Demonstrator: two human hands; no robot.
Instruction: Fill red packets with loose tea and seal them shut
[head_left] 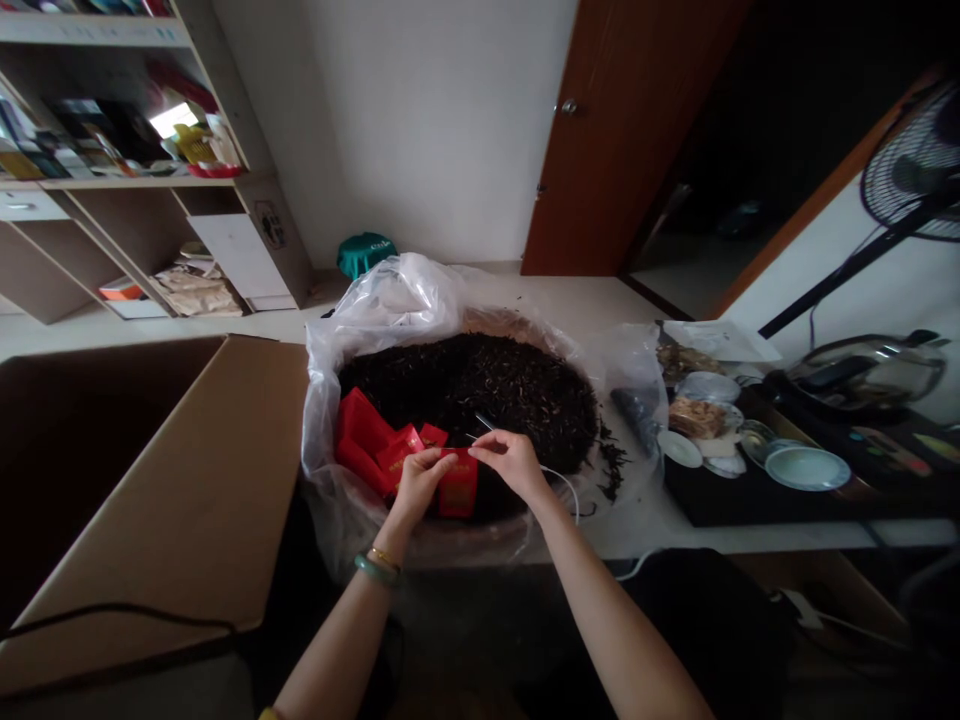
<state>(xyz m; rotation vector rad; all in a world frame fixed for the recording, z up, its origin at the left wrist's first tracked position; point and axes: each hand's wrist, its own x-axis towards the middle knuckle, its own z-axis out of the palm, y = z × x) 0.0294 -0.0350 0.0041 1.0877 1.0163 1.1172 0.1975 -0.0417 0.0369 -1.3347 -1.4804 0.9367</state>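
A small red packet (457, 490) with gold print hangs upright between my two hands, above dark loose tea leaves (517, 385). My left hand (421, 482) is closed, pinching the packet's upper left edge. On the upper right edge, the fingers of my right hand (514, 465) are pinched too. A thin pale stick-like thing (485, 422) shows just behind the right fingers; whether that hand holds it I cannot tell. More red packets (364, 440) lie on the leaves to the left. Clear plastic sheeting (420, 290) surrounds the leaves.
An open cardboard box (262, 400) stands at the left. On the right, a dark tray (712, 505) bears cups, a bowl (806, 466) and a glass kettle (870, 370). A white cable (576, 495) runs by my right wrist. A fan (911, 165) stands beyond the tray.
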